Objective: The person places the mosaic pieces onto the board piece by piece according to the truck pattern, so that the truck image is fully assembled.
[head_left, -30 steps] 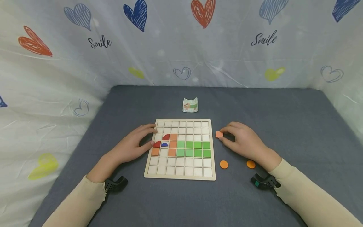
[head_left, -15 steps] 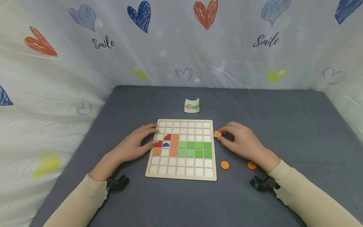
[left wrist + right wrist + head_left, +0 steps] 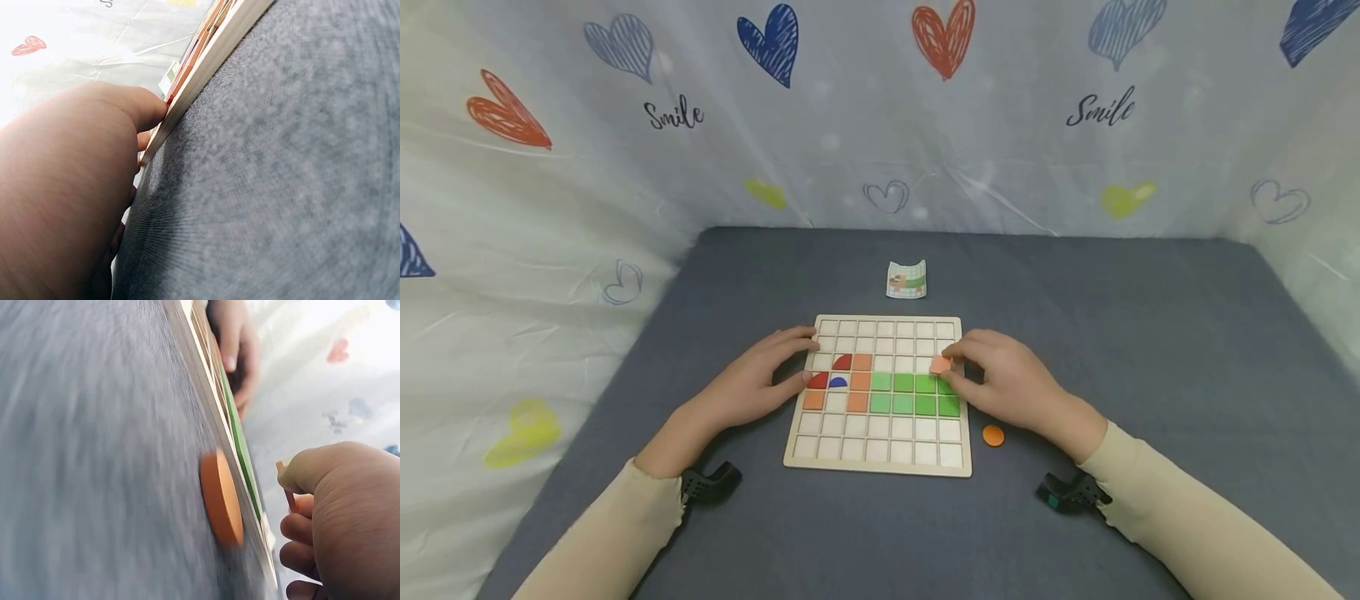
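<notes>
A square wooden grid board (image 3: 877,452) lies on the dark cloth between my hands. My left hand (image 3: 747,379) rests at its left edge, thumb and fingertips touching the rim. In the left wrist view the thumb (image 3: 147,107) presses against that edge. Over the board's right side, my right hand (image 3: 1011,387) pinches an orange square tile (image 3: 940,365) between thumb and fingers. The right wrist view shows this tile (image 3: 288,490) edge-on, raised above the board. Green tiles (image 3: 903,403), orange tiles (image 3: 857,402), red quarter-round pieces (image 3: 843,362) and a blue half-round piece (image 3: 838,382) sit in cells.
An orange disc (image 3: 993,435) lies on the cloth near the board's right front corner. Behind the board stands a small curled card (image 3: 906,280) with a printed grid picture. A white curtain (image 3: 820,142) with hearts hangs behind and to the left of the table.
My right hand has carried the orange square tile leftward from beside the board to over it. The second orange disc is now out of sight near the right forearm. My left hand stays put.
</notes>
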{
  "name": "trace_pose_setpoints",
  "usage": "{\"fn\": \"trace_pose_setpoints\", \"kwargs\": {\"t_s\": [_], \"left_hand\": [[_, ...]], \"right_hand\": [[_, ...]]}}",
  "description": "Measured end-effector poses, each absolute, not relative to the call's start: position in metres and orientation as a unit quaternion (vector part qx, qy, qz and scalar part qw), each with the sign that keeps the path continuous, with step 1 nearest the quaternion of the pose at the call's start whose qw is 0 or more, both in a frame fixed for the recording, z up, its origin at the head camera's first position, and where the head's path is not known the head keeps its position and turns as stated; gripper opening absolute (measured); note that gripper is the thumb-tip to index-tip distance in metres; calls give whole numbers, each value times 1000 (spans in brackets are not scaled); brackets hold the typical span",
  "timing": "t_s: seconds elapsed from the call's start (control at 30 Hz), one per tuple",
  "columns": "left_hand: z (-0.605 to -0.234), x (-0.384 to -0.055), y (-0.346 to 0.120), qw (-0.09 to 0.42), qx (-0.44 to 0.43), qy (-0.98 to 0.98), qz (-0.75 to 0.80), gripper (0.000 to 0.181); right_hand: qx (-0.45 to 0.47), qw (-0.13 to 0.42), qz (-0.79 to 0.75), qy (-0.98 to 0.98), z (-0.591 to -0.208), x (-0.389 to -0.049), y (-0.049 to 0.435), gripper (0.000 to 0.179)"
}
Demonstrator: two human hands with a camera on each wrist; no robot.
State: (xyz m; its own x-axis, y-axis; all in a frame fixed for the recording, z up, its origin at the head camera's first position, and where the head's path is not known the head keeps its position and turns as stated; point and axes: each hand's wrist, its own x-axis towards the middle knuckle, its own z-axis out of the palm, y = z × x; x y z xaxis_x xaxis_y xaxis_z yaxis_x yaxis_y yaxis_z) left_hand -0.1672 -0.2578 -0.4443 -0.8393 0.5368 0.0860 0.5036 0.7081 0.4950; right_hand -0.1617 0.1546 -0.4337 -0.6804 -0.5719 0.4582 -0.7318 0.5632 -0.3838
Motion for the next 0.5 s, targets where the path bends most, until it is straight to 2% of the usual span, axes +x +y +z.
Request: {"fn": "trace_pose_setpoints", "kwargs": {"t_s": [0.5], "left_hand": [[-444, -167, -257, 27, 284, 923, 260, 52]], "right_hand": [[438, 115, 279, -847, -432, -162, 90, 18]]}}
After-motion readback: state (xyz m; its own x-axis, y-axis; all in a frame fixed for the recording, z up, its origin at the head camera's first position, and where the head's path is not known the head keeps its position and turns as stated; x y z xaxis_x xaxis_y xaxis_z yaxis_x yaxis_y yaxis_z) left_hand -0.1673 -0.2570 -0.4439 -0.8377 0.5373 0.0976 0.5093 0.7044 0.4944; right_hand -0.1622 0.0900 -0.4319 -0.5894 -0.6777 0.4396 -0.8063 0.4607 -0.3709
